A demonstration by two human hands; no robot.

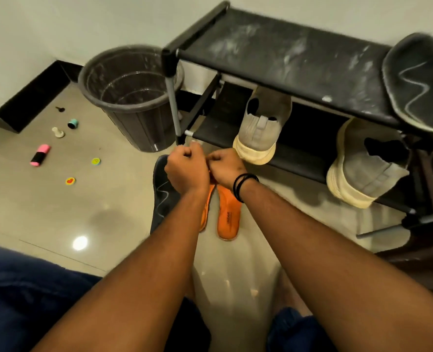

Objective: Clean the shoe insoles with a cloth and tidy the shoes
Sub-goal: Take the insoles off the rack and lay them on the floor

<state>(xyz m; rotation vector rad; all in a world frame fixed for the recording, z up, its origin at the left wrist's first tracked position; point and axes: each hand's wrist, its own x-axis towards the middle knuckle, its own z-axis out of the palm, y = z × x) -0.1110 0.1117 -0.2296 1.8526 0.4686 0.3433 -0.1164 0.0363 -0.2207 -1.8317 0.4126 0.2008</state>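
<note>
A: Progress check, quick. Where are the insoles?

B: Two orange insoles (227, 217) out of the shoes, flat on the floor (58, 219) side by side, right in front of me under my wrists. The left one is mostly hidden by my left forearm. No cloth anywhere I can see, so I judge wiping isn't finished, maybe not started.

A: Hands?

B: Left hand (186, 171) is clenched into a fist, fingers curled. Right hand (225, 168) likewise curled, knuckles up, touching or almost touching the left. Something small may be pinched between them, but I cannot tell; nothing shows.

A: Shoes?

B: Going left to right: a dark shoe (160, 199) lies on the floor just left of the insoles, partly under my left arm. Two grey shoes with cream soles, one (261, 128) and the other (362, 171), sit heel-out on the lower shelf. One more dark shoe (418, 80) lies sole-up on the top of the rack (273, 47), far right. So tidying is still left: insoles back in, dark pair together.

A: Room?

B: Glossy beige tile floor, pale wall, black skirting. Far left, small stuff scattered: a pink highlighter (40, 154), little stickers, a cap. Then a grey bucket (131, 97) beside the rack's left leg. Rack top looks dusty, white smears.
</note>
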